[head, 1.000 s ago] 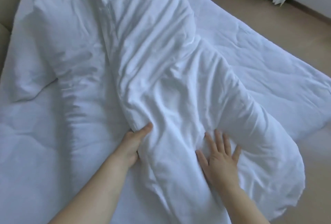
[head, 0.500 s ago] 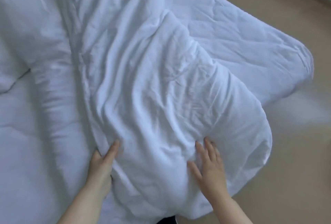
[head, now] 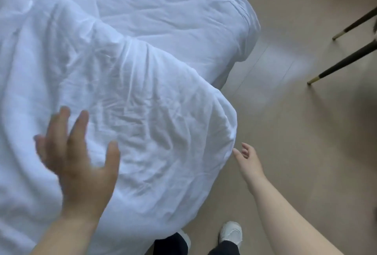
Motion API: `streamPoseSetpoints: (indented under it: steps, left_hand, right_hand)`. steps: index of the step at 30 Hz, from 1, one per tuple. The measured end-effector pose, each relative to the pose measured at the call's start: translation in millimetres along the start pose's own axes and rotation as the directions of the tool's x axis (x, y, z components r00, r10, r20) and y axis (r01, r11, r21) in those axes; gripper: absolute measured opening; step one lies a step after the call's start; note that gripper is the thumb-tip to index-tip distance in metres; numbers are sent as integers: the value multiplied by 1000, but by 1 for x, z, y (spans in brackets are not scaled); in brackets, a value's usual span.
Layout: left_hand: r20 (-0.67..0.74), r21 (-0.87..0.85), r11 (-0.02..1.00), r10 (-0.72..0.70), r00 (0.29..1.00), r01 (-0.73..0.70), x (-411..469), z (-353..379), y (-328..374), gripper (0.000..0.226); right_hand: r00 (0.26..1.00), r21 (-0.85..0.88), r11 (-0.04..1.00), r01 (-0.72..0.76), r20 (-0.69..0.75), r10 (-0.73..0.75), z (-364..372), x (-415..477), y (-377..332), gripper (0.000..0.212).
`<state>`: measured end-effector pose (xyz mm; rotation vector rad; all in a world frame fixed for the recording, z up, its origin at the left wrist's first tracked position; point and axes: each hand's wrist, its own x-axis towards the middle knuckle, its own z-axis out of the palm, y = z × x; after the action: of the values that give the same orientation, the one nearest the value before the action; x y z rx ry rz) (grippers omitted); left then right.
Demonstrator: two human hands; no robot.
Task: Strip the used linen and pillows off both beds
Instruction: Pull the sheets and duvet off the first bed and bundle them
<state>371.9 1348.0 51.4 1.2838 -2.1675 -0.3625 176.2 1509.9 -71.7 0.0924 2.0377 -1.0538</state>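
A white duvet [head: 142, 116] lies bunched and folded over on the bed, its bulging end hanging past the bed's near edge. Under it the white bed sheet [head: 173, 16] covers the mattress out to the far corner. My left hand [head: 77, 159] hovers above the duvet with fingers spread, blurred by motion, holding nothing. My right hand [head: 247, 160] is off the bed over the floor, fingers loosely extended beside the duvet's right edge, just short of touching it.
Beige floor [head: 295, 132] runs along the right of the bed. Two dark chair legs with gold tips [head: 342, 63] stand at the upper right. My white shoes [head: 231, 234] are at the bed's near corner.
Both hands have lifted off the duvet. The left hand rose with fingers spread; the right moved off the duvet's right edge over the floor. The view swung toward the bed's foot corner.
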Motion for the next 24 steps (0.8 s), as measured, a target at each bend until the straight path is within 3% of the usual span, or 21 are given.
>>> streamPoseSetpoints:
  steps: [2, 3, 6, 10, 14, 18, 20, 22, 24]
  left_hand:
    - [16, 128, 933, 336, 942, -335, 24, 48, 4, 49]
    - [39, 160, 913, 374, 927, -375, 35, 73, 0, 51]
    - [117, 275, 903, 310, 943, -331, 41, 118, -32, 53]
    - [136, 355, 853, 358, 924, -383, 38, 132, -52, 55]
    - [100, 356, 836, 410, 907, -417, 43, 142, -60, 56]
    - [53, 325, 836, 451, 891, -442, 45, 148, -61, 52]
    - [55, 320, 842, 441, 896, -434, 44, 148, -61, 50]
    - [100, 313, 866, 379, 920, -390, 43, 149, -66, 54]
    - [166, 318, 892, 282, 945, -322, 44, 149, -70, 60]
  right_hand:
    - [999, 12, 1000, 24, 28, -24, -9, 12, -9, 52]
    - [999, 28, 999, 30, 42, -31, -14, 19, -13, 50]
    - [996, 70, 995, 72, 53, -76, -29, 45, -22, 45]
    - [979, 55, 981, 186, 68, -190, -21, 87, -52, 41]
    - [918, -3, 953, 302, 270, -290, 18, 125, -95, 39]
    - [841, -294, 929, 226, 540, -34, 34, 124, -85, 55]
    - [751, -367, 908, 201, 653, 97, 29, 112, -70, 53]
    - [677, -319, 927, 198, 729, 106, 14, 98, -53, 49]
    - [670, -214, 971, 110, 737, 86, -1, 85, -37, 46]
